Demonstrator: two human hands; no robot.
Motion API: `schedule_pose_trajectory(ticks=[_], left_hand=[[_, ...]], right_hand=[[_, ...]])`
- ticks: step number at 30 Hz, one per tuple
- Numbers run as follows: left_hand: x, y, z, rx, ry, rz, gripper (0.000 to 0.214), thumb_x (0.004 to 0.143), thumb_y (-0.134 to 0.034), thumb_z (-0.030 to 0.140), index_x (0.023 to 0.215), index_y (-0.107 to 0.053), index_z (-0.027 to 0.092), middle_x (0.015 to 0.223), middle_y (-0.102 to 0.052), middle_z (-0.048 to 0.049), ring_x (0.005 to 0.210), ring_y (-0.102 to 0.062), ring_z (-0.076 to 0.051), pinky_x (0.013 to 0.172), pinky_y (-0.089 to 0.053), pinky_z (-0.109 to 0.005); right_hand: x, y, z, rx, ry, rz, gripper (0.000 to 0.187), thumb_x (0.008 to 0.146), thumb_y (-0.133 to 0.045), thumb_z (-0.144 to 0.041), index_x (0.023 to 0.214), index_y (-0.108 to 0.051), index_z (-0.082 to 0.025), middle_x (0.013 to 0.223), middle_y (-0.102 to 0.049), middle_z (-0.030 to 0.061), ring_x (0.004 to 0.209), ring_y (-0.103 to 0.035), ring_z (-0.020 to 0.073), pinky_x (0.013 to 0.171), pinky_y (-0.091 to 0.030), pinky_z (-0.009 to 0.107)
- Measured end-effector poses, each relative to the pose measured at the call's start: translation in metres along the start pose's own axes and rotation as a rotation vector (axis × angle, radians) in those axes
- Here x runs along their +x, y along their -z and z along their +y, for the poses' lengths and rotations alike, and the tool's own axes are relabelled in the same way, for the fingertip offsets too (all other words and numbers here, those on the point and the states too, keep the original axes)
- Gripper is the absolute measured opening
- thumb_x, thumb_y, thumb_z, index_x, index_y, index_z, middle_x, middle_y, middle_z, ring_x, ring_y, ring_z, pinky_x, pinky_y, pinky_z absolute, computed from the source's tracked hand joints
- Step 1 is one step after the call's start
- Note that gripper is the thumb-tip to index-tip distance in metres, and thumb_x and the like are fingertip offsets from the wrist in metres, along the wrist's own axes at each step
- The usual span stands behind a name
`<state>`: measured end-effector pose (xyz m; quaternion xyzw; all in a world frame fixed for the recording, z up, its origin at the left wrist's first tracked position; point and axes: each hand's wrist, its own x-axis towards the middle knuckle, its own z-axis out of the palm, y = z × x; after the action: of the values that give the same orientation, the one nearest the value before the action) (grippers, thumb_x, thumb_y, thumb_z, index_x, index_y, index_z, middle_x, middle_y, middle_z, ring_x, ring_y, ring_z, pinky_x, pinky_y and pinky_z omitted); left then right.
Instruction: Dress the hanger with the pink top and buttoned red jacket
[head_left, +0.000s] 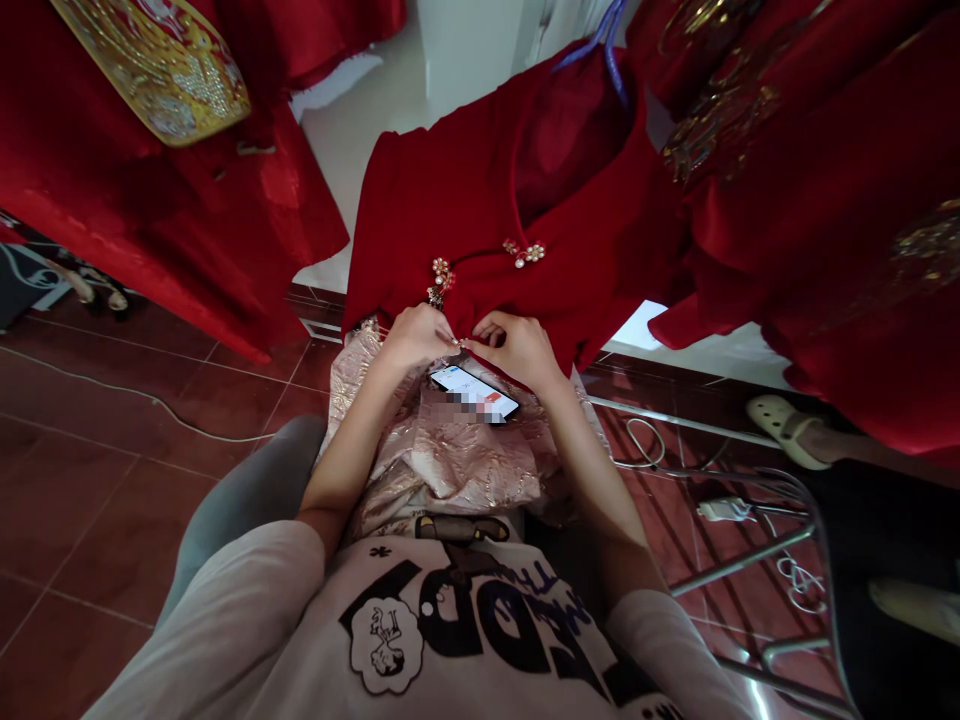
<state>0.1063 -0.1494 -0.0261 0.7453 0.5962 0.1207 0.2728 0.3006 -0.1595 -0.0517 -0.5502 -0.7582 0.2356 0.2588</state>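
A red garment (442, 200) with a V-shaped neck hangs in front of me, decorated with flower-and-pearl ornaments (441, 275). At its lower edge my left hand (421, 338) is closed in a pinch on something too small to make out. My right hand (519, 350) pinches the garment's edge right beside it, thumb and forefinger together. A tiny pale spot shows between the fingertips; whether it is a bead or thread I cannot tell. Just below both hands a phone (477, 393) lies with its screen lit on pink-and-gold brocade cloth (457, 460) over my lap.
More red garments hang at the left (187, 210) and right (810, 220), the left one with a gold embroidered panel (172, 80). A metal-framed chair (742, 560) and another person's foot in a cream clog (787, 430) are at the right. A cable (157, 400) crosses the tiled floor.
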Motion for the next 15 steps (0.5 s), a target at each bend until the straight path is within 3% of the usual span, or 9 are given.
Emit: schedule_pose_trajectory(ticks=[10,15], left_hand=[[0.0052,-0.0026,-0.0085,0.016,-0.047,0.039,0.006,0.081,-0.084,0.021,0.085,-0.085,0.018,0.089,-0.085,-0.0037,0.091,-0.082,-0.025,0.075,-0.056,-0.027],[0.006,-0.0051,-0.01,0.027,-0.067,0.06,0.006,0.085,-0.08,0.019,0.088,-0.085,0.017,0.094,-0.086,-0.0058,0.096,-0.083,-0.025,0.079,-0.057,-0.027]], right_hand=[[0.0006,-0.0007,-0.0001,0.058,0.016,0.029,0.011,0.087,-0.079,-0.029,0.092,-0.076,-0.02,0.094,-0.084,0.0045,0.08,-0.074,0.018,0.074,-0.05,0.028],[0.0,-0.0021,-0.0025,-0.019,0.004,0.034,0.011,0.089,-0.079,-0.029,0.095,-0.076,-0.021,0.095,-0.083,0.0041,0.08,-0.074,0.0179,0.071,-0.047,0.026]])
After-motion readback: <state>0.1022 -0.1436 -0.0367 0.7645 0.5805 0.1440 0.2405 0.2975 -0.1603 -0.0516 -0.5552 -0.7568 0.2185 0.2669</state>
